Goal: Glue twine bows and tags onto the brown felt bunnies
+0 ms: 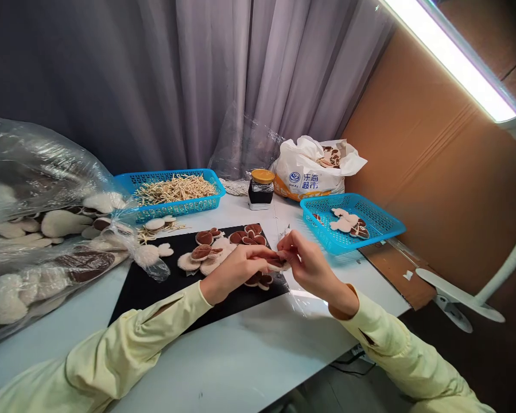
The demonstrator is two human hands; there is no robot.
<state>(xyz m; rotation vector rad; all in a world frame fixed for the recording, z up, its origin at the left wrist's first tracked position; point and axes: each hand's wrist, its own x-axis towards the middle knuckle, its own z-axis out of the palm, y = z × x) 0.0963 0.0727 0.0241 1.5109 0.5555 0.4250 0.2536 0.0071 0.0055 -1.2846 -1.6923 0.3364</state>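
Note:
My left hand [236, 268] is closed around a small brown-and-cream fabric piece [275, 266], which shows only in part between my hands. My right hand [309, 267] has its fingertips pinched together at the piece's right end; whatever sits between them is too small to make out. Beneath and beside my left hand, several plush brown-and-cream fabric pieces [205, 252] lie in a loose pile. They rest on a black mat [143, 295] on the white table [223, 350].
A blue basket [178, 207] of thin pale sticks stands back left, another blue basket [369, 229] with fabric pieces at right. Behind are a gold-lidded jar [261, 189] and a white bag [303, 172]. Clear plastic bags [55, 155] bulge at left; a clip lamp [460, 295] stands right.

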